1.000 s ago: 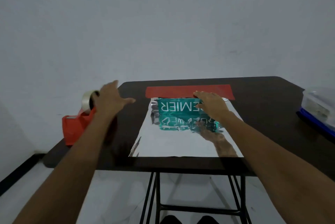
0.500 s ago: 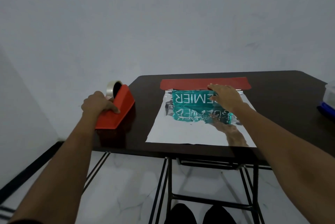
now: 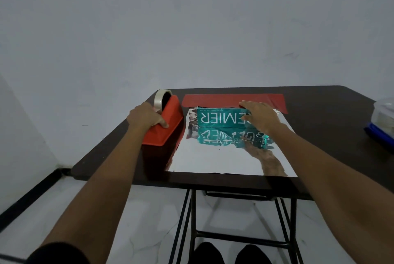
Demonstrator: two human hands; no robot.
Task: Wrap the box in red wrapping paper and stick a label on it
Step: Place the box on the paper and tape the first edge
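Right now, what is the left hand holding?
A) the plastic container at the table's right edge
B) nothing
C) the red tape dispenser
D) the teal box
C: the left hand curls over the red tape dispenser beside the wrapping paper, while the right hand lies flat on the teal box.

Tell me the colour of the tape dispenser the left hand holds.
The tape dispenser is orange-red, seen best in the head view.

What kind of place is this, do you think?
Probably a plain room used as a simple wrapping station: a dark table before a bare white wall, wrapping paper spread on it, a red tape dispenser beside.
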